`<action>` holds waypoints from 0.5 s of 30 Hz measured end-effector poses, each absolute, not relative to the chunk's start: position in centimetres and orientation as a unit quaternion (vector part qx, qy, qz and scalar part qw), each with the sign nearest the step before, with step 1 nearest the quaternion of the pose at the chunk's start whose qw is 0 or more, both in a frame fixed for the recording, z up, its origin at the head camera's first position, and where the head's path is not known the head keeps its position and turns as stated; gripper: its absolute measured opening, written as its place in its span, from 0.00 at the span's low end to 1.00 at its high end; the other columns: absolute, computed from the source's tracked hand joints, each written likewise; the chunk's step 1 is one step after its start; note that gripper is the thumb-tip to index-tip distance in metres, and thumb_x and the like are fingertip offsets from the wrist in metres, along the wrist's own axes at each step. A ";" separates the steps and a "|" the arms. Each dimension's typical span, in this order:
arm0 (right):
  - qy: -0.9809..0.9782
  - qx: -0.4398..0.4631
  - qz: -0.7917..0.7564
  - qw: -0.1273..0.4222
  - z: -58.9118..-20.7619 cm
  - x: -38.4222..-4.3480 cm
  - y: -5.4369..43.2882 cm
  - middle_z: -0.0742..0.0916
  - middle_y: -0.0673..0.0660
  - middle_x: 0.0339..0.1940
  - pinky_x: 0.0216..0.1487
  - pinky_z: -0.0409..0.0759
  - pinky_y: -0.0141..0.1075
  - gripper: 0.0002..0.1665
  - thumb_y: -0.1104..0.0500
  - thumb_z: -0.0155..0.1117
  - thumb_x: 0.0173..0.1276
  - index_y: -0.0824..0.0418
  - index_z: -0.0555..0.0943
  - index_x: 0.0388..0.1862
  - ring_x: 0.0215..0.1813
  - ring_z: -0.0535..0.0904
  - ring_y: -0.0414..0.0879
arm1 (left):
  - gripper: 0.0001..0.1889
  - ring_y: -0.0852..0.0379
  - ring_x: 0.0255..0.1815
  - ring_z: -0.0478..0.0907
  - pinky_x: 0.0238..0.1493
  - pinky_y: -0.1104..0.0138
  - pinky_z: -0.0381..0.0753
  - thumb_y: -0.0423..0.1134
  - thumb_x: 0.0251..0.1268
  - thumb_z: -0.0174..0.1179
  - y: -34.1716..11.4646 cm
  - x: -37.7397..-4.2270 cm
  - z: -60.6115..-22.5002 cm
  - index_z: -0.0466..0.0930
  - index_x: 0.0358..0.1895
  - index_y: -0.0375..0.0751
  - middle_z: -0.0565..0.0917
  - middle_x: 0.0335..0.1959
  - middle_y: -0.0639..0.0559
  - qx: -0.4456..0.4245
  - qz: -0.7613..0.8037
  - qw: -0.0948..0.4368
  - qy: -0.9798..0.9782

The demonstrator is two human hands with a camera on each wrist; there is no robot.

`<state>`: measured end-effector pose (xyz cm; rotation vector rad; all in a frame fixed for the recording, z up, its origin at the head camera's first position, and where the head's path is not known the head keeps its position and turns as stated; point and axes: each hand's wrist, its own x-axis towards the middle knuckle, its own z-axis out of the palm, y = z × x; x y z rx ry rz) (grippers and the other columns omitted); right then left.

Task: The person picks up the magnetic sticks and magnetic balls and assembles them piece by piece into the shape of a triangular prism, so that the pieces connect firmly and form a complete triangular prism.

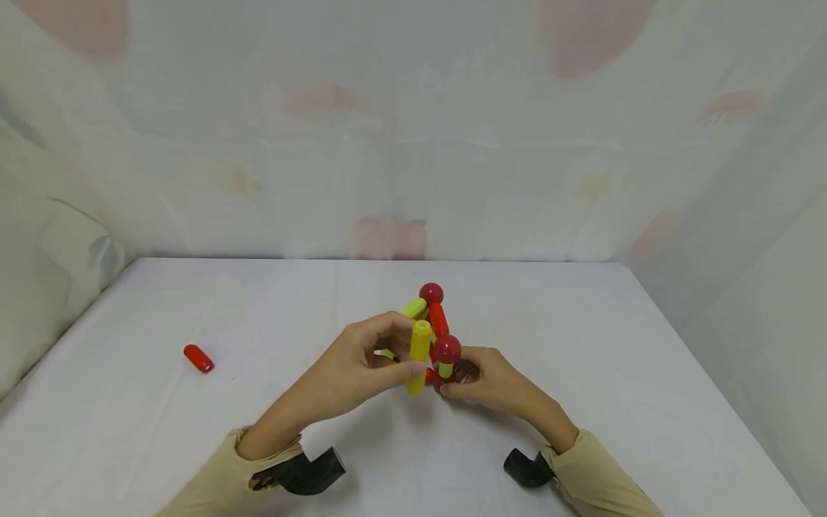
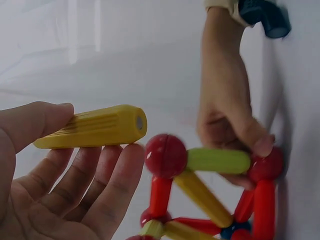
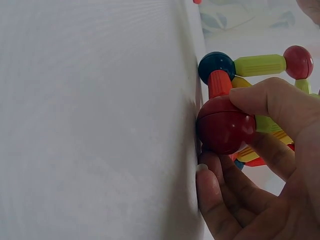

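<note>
My left hand pinches a yellow magnetic rod between thumb and fingers, close in front of a frame built of rods and balls. In the left wrist view the rod's metal-tipped end faces a red ball at a corner of the frame, apart from it. With thumb and fingers, my right hand grips a low red ball at the frame's near right corner. A light green rod joins these two balls. Red rods, yellow rods and a dark blue ball make up more of the frame.
A loose red rod lies on the white tabletop, well to the left of the hands. Behind the table hangs a pale patterned cloth. Each wrist bears a dark camera mount.
</note>
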<state>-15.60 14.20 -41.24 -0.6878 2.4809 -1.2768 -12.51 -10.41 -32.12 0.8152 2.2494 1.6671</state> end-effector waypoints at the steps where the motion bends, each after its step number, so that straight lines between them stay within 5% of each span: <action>1: 0.855 -0.238 -0.441 0.133 -41.3 -15.6 14.2 0.86 0.49 0.37 0.41 0.81 0.30 0.15 0.57 0.71 0.62 0.57 0.83 0.48 0.38 0.81 0.42 | 0.16 0.53 0.42 0.81 0.43 0.66 0.84 0.39 0.64 0.67 -10.2 -12.4 -32.3 0.79 0.54 0.46 0.83 0.42 0.52 0.281 0.563 0.114 0.769; 15: 0.850 -0.250 -0.445 0.131 -41.5 -15.4 14.5 0.86 0.52 0.37 0.41 0.81 0.30 0.17 0.56 0.73 0.62 0.61 0.83 0.48 0.37 0.79 0.41 | 0.13 0.62 0.37 0.75 0.39 0.71 0.80 0.39 0.64 0.66 -8.9 -11.0 -35.6 0.79 0.51 0.48 0.80 0.37 0.54 0.282 0.547 0.129 0.778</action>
